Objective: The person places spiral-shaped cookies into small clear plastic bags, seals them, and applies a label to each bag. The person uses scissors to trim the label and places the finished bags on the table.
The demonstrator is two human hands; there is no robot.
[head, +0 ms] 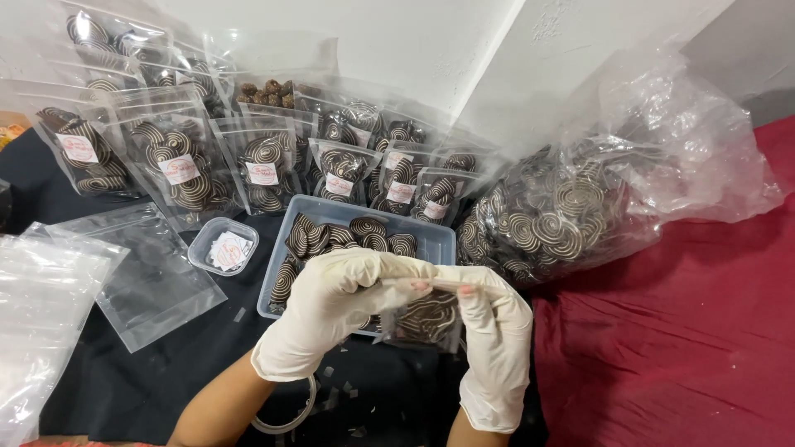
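head | step: sealing a filled clear pouch of spiral cookies (426, 319) | left hand (331, 310) and right hand (497, 348) gloved, fingers pinching its top strip together | blue tray (435, 240) just behind | next, likely: press along the seal evenly

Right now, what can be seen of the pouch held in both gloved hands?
The small clear plastic pouch holds brown-and-cream spiral cookies and hangs upright over the near edge of the blue tray. The left hand and right hand, both in white gloves, pinch its top edge. No label shows on it.
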